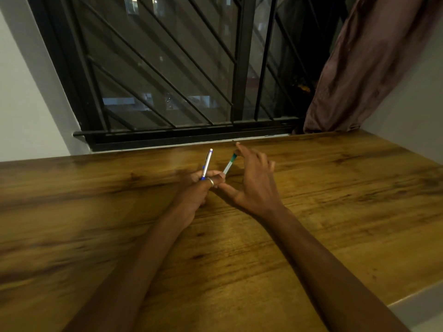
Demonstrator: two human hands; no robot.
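My left hand (196, 190) is curled over the wooden table (311, 212) and grips two pens. One is a silver and blue pen (207, 162) that points up and away. The other is a white and teal pen (229, 164) that slants up to the right. A ring sits on one left finger. My right hand (251, 180) is just to the right with its fingers spread and straight. Its fingertips are at the far tip of the white and teal pen, and its thumb lies near my left fingers.
A black barred window (167, 80) runs along the table's far edge. A brown curtain (364, 68) hangs at the back right, down to the tabletop. White walls stand on both sides. The table's near right corner ends at a pale edge (419, 295).
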